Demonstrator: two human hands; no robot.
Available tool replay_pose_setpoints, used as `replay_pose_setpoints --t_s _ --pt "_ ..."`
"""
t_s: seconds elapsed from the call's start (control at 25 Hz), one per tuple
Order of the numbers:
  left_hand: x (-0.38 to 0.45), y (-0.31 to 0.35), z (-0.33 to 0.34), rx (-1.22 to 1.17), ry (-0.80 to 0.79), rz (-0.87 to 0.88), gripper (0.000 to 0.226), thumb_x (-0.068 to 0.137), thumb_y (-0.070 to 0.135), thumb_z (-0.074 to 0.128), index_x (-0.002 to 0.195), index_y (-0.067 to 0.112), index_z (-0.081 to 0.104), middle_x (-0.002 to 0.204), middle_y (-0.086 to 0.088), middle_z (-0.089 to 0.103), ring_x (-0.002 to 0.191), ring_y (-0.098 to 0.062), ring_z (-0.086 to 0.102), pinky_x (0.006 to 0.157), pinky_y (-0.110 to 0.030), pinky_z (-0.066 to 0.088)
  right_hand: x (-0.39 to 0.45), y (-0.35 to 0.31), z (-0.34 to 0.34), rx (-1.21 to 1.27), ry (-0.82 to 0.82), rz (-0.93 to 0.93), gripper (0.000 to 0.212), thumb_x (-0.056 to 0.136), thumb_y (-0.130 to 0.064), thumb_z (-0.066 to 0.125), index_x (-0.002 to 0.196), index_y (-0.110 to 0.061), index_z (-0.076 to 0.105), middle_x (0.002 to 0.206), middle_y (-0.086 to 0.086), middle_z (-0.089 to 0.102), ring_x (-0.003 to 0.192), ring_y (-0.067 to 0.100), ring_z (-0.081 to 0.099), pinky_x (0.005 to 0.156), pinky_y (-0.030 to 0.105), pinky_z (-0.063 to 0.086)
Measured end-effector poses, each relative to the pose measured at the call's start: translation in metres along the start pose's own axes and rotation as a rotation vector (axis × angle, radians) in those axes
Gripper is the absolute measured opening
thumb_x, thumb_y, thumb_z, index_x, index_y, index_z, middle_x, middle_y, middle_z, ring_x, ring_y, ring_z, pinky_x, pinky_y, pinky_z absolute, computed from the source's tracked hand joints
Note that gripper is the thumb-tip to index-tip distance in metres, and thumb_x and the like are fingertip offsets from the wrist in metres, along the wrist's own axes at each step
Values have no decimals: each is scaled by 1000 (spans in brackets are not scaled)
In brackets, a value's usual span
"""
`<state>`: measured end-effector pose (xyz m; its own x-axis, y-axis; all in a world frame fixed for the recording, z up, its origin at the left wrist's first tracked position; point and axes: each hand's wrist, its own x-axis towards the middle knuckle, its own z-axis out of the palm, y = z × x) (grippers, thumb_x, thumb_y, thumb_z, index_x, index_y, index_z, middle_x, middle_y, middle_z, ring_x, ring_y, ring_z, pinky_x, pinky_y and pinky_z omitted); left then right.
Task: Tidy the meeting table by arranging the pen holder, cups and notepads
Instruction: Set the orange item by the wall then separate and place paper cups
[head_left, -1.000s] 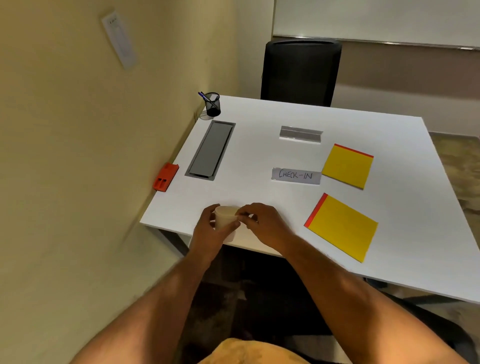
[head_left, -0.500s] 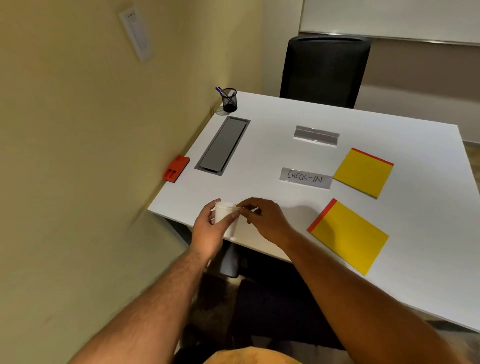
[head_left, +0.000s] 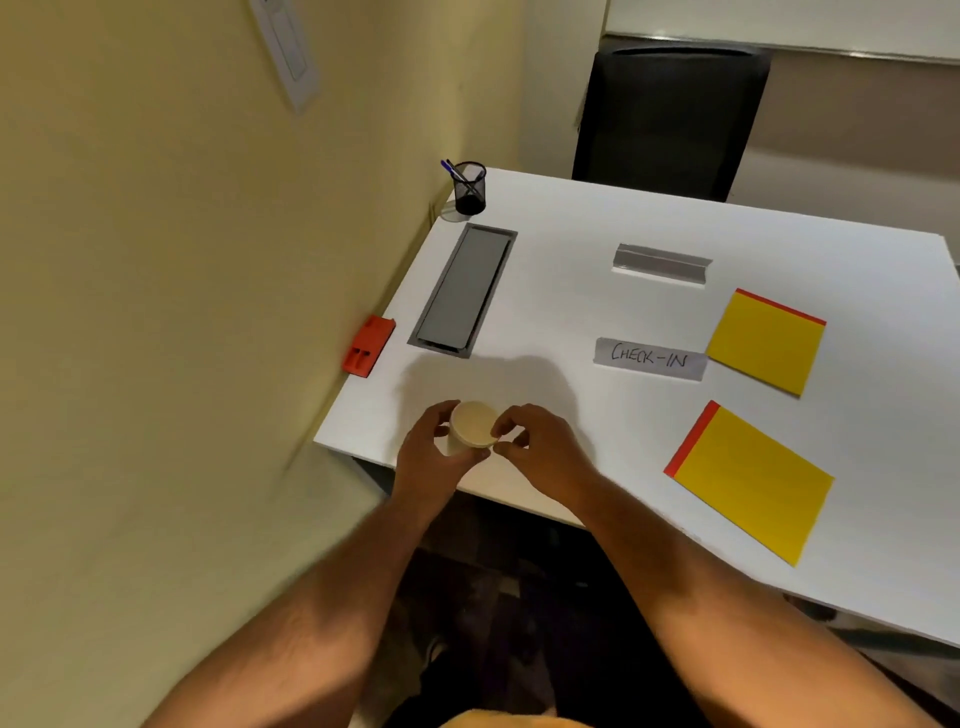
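Both forearms come in from bottom of frame, converging at near-left corner of desk (head_left: 597, 312). Left hand (head_left: 431, 452) wraps a white paper cup (head_left: 470, 428) from the left side, fingers curled round the wall, thumb toward the rim. Right hand (head_left: 540, 447) pinches the cup rim on the right w/ thumb + index, other fingers loosely curled. Cup upright, mouth up, held right by the desk's near edge; can't tell if base touches the surface.

Pen holder (head_left: 470, 187), black mesh w/ pens, stands at far-left corner, just beyond the grey cable hatch (head_left: 462, 291) running along the left edge. Two yellow notepads w/ red binding: near notepad (head_left: 753, 480) by the front edge, right of hands, skewed; far notepad (head_left: 769, 340) beyond it, also skewed. "CHECK-IN" label (head_left: 652, 358) just left of far notepad; grey strip (head_left: 660, 262) beyond the label.

Wall tight on left side, orange block (head_left: 369, 345) between wall and desk edge. Black chair (head_left: 670, 114) at far side. Open white surface between hands and label, also far right.
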<state>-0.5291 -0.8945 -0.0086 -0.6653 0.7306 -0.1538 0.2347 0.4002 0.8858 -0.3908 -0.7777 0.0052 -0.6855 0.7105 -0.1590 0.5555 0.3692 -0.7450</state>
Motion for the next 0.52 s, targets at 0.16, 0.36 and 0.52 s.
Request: replay_pose_setpoints --t_s 0.16,0.36,0.52 --pt "42 -23 -25 26 -58 32 78 68 35 93 136 31 56 132 11 63 110 -8 61 85 -18 46 30 -17 24 -24 -7 38 14 92 -23 78 105 -27 74 113 -7 68 85 12 68 86 29 60" --pt "82 -44 -60 39 -80 67 78 67 28 95 136 26 57 133 6 61 116 -12 60 94 -32 53 57 -46 52 -3 12 54 17 95 -22 76 111 -23 77 117 -2 70 89 17 68 90 31 58" --pt "107 -50 -87 98 -67 133 78 64 27 96 134 23 61 129 3 68 111 -12 62 91 -31 55 77 -69 68 -51 13 63 23 96 -22 74 118 -22 75 118 -4 70 93 15 65 91 29 55"
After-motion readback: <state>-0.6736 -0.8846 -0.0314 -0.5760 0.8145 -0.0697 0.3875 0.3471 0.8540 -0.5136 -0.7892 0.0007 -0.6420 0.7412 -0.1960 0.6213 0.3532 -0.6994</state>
